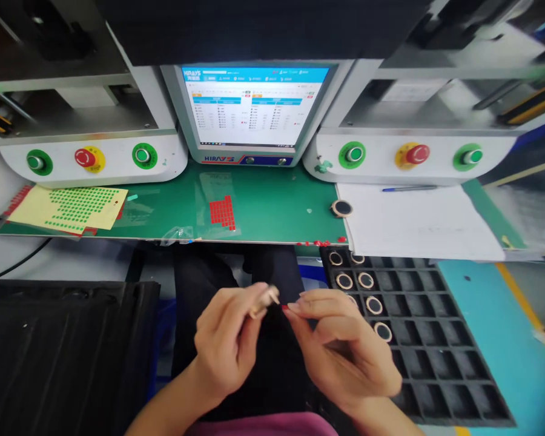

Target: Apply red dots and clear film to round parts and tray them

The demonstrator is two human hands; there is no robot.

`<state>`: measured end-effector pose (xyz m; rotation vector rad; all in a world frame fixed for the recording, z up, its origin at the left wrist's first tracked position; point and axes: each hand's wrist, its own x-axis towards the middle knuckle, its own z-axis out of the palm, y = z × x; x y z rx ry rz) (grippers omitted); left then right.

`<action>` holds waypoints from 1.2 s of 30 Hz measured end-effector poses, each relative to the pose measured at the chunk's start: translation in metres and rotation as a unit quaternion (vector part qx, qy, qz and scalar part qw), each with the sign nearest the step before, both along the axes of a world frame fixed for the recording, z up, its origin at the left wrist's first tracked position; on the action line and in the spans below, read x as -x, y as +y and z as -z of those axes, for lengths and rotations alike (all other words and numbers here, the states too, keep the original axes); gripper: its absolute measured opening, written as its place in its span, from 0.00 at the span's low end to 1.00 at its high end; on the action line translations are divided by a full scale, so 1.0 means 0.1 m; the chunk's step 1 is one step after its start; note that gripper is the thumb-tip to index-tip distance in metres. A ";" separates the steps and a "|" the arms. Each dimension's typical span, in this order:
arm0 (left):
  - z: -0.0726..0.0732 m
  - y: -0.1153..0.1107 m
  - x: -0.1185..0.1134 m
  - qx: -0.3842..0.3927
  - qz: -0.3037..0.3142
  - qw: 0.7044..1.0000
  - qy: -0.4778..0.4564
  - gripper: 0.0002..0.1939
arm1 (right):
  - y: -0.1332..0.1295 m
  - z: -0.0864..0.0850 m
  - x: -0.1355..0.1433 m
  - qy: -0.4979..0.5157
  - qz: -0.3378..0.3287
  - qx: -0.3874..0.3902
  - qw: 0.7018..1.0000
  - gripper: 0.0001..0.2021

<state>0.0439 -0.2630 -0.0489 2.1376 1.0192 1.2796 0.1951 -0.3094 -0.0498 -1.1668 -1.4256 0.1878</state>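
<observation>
Head view: a small ring part (266, 300) is pinched in the left hand (224, 348), left of the black tray (436, 363). A red sticker (284, 307) is gripped by the right hand (345, 354); sticker application appears in hand, requiring precise alignment.

Above the lap, the left hand (227, 348) pinches a small ring (266, 300) while the right hand (340, 351) brings a red sticker (284, 307) (tiny, partly hidden) to it, beside a black tray (436, 339).
</observation>
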 end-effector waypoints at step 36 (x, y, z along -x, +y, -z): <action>-0.03 0.15 -0.37 0.492 0.077 0.797 -0.341 0.10 | 0.21 0.06 -0.32 0.286 -0.186 0.100 0.935 0.28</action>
